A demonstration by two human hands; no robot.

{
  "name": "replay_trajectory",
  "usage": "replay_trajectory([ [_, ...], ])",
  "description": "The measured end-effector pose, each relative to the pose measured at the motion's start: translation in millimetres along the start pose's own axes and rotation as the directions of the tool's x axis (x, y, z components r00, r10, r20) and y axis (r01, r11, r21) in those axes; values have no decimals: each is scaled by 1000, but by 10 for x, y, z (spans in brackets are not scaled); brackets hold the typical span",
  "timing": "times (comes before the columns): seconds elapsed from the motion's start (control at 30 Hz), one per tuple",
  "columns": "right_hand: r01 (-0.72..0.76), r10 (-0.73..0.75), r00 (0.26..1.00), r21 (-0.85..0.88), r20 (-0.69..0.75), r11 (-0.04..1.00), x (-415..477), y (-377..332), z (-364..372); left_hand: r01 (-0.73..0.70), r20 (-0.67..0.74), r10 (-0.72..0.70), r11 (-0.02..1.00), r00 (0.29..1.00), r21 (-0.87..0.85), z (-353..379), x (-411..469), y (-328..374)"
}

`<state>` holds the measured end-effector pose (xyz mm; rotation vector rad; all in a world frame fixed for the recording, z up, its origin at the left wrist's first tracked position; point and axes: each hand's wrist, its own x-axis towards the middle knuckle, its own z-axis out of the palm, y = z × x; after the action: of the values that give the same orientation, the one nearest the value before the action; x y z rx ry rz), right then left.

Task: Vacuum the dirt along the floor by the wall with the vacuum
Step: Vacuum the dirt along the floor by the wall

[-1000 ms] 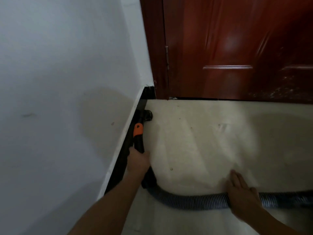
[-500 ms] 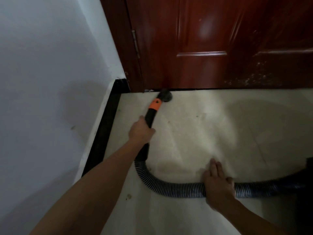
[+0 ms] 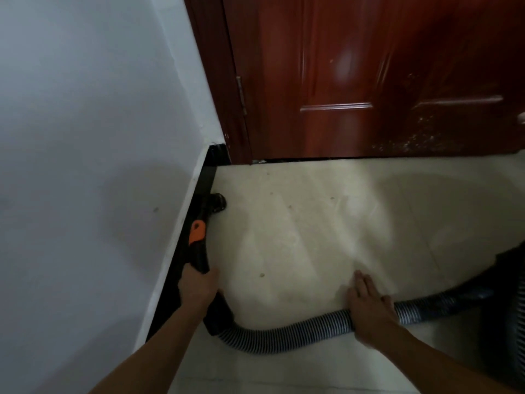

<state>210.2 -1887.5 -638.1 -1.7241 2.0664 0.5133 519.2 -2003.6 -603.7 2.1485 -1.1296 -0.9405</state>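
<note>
Fingers point(image 3: 211, 273) of the left hand point(image 3: 196, 285) are curling round the vacuum's black wand point(image 3: 199, 255), behind its orange clip point(image 3: 197, 232); the nozzle point(image 3: 217, 202) is sitting on the floor point(image 3: 312, 237) against the dark baseboard point(image 3: 205, 177), near the door point(image 3: 341, 81) corner. Right hand point(image 3: 369, 311) is lying flat-fingered across the ribbed hose point(image 3: 284, 338), pinning it down. Rigid and probably light, the wand is steering best from that rear grip; the hose looks springy and is likely tugging back. Both forearms are reaching forward and low.
</note>
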Motion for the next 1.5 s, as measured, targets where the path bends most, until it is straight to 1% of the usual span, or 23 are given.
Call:
replay_trajectory([
  [0.1, 54, -53, 998, -53, 16, 997, -153, 18, 24, -87, 81, 86, 996, 993, 9, 19, -226, 33],
  [0.17, 81, -80, 997, -73, 15, 994, -265, 35, 52, -193, 176, 174, 976, 969, 98, 123, -331, 189],
  [0.23, 99, -99, 995, -66, 0, 993, -367, 56, 87, -328, 281, 259, 915, 924, 236, 308, -437, 404],
  [0.3, 125, -126, 992, -54, -27, 991, -434, 86, 102, -471, 387, 334, 813, 859, 343, 529, -558, 630],
  [0.37, 149, -152, 987, -46, -50, 988, -471, 127, 105, -577, 479, 381, 725, 791, 377, 722, -643, 815],
  [0.4, 157, -160, 985, -45, -60, 987, -483, 153, 109, -602, 505, 386, 701, 772, 382, 791, -657, 875],
  [0.43, 161, -164, 984, -46, -69, 986, -487, 179, 117, -608, 511, 387, 693, 767, 387, 829, -654, 904],
  [0.47, 162, -165, 983, -47, -77, 986, -488, 203, 131, -597, 496, 385, 701, 778, 391, 832, -644, 896],
  [0.53, 158, -162, 984, -50, -75, 986, -477, 236, 150, -525, 414, 367, 761, 833, 381, 730, -635, 769],
  [0.6, 149, -152, 986, -60, -62, 987, -454, 240, 156, -395, 285, 307, 853, 908, 340, 530, -640, 534],
  [0.67, 134, -137, 990, -78, -42, 988, -432, 220, 159, -235, 141, 204, 938, 969, 257, 273, -651, 260],
  [0.73, 105, -108, 994, -86, -25, 991, -408, 178, 169, -116, 33, 112, 982, 993, 148, 20, -703, 15],
  [0.8, 87, -88, 996, -93, -6, 992, -398, 98, 177, -67, -17, 69, 993, 997, 94, -158, -814, -198],
  [0.9, 132, -129, 991, -114, 37, 985, -437, -76, 206, -66, 5, 66, 995, 998, 71, -327, -985, -449],
  [1.0, 234, -231, 972, -139, 40, 962, -552, -145, 269, -101, 109, 93, 993, 990, 69, -398, -1072, -552],
  [1.03, 266, -262, 964, -138, 47, 954, -599, -138, 285, -131, 151, 115, 986, 982, 102, -390, -1114, -549],
  [1.1, 315, -307, 949, -140, 73, 939, -672, -97, 303, -234, 256, 183, 954, 949, 186, -321, -1230, -517],
  [1.17, 335, -321, 941, -169, 107, 927, -721, -27, 295, -327, 357, 237, 920, 904, 217, -222, -1343, -490],
  [1.2, 333, -314, 941, -186, 124, 924, -736, 16, 288, -342, 378, 244, 914, 893, 219, -193, -1380, -486],
  [1.27, 294, -264, 950, -200, 164, 935, -767, 111, 271, -297, 350, 216, 934, 911, 196, -208, -1409, -510],
  [1.37, 231, -195, 964, -200, 182, 952, -788, 187, 237, -147, 220, 116, 980, 968, 132, -386, -1418, -639],
  [1.43, 207, -169, 969, -224, 178, 952, -789, 157, 212, -68, 154, 59, 996, 986, 58, -543, -1458, -740],
  [1.5, 205, -157, 968, -253, 195, 946, -849, 66, 202, -7, 114, 2, 999, 993, 38, -700, -1524, -801],
])
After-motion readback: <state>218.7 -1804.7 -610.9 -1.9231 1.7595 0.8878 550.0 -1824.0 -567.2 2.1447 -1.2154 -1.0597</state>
